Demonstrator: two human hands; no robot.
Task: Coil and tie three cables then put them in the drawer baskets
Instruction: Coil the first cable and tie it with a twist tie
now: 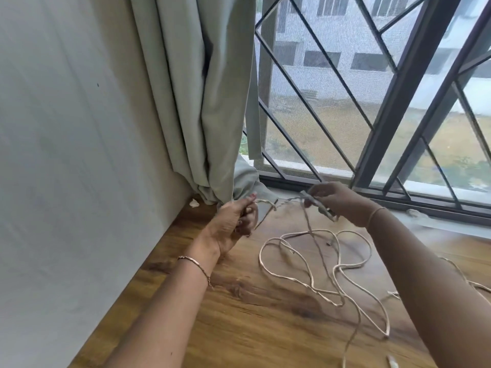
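Bare forearms [170, 314], chain bracelet [195, 264] on left wrist, thin band [374, 212] on right

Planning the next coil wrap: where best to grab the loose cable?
Take the cable on its raised strand just below the right hand, pinching from above. That strand seems to hang clear of the table; the flat loops overlap and would likely drag each other.

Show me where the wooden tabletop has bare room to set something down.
Bare: the brown wooden tabletop between the left hand and the loose cream cables, toward the near edge; also a strip along the white wall. Crowded: below the right hand, where the cables loop and cross.
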